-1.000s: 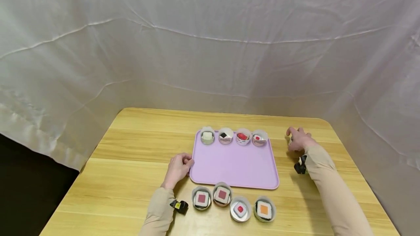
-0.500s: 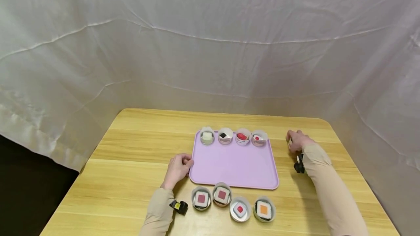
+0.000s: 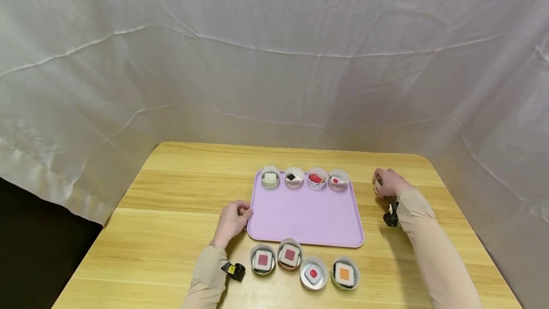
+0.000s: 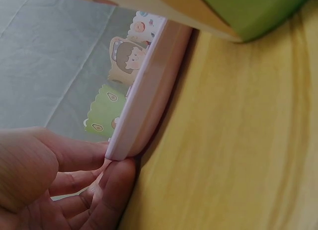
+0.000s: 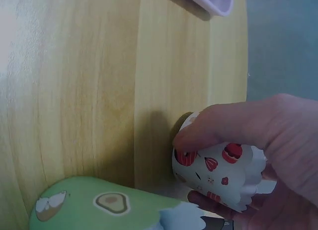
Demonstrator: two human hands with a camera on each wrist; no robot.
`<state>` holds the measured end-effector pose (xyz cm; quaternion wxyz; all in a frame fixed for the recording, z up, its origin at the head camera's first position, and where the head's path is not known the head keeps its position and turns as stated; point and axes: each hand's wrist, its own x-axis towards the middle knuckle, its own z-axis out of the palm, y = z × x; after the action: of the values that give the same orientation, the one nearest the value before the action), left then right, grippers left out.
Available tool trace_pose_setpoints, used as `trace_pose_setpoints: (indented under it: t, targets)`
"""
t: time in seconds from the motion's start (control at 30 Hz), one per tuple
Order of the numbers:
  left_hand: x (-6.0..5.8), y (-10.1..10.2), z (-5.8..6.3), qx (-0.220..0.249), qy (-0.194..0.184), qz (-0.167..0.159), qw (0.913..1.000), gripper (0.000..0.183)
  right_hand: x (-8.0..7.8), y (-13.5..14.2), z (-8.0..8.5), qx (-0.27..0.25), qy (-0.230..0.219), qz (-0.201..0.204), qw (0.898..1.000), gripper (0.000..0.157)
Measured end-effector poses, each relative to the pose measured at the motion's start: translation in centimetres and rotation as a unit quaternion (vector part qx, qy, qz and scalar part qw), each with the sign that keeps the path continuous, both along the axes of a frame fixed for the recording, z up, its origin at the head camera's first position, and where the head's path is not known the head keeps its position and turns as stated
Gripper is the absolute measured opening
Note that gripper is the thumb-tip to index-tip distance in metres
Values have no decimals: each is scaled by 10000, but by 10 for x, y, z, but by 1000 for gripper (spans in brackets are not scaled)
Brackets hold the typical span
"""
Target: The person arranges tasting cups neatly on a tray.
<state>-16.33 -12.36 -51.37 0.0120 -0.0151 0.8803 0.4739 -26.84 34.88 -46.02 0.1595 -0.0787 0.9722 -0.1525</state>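
My left hand [image 3: 233,218] pinches the left rim of the lilac tray [image 3: 304,218]; in the left wrist view, thumb and fingers sit on the tray's corner edge [image 4: 144,106]. My right hand [image 3: 388,182], at the far right of the table, grips a white paper baking cup with red cake prints [image 5: 216,165], thumb on one side and fingers on the other. This cup stands on the wood and is mostly hidden by the hand in the head view. Right beside it is a green avocado-print paper cup [image 5: 99,200], near the fingers in the right wrist view.
Along the tray's back edge stand several paper cups with small sushi-like pieces, among them a red-filled cup [image 3: 317,180]. In front of the tray are several more, including one with an orange-centred piece [image 3: 345,274]. A grey curtain [image 3: 274,85] hangs behind the wooden table [image 3: 171,223].
My right hand's fingers, spread a second ago, have drawn in around the cup, and the hand has shifted slightly left. The left hand and tray stay almost unmoved.
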Motion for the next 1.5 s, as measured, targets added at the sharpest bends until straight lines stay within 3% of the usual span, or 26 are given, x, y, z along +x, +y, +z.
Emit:
trace_pose_setpoints:
  t: [0.13, 0.5, 0.73, 1.03, 1.33, 1.5]
  targets:
    - [0, 0, 0, 41, -59, 32, 10000, 21, 1, 1, 0, -188, 374, 100, 9991, 25]
    - [0, 0, 2, 93, -162, 39, 9998, 22, 3, 2, 2, -904, 833, 80, 9924, 42]
    - [0, 0, 1, -5, -37, 24, 10000, 20, 10, -4, 7, -1459, 756, -214, 9862, 55]
    - [1, -1, 0, 17, -22, 10, 10000, 22, 16, -15, 18, -1645, 735, -417, 9827, 78]
    - [0, 0, -1, 117, -93, 38, 9999, 22, 23, -32, 31, -1890, 1010, -565, 9751, 82]
    - [0, 0, -1, 128, -99, 56, 9999, 22, 25, -46, 37, -2024, 1307, -441, 9695, 75]
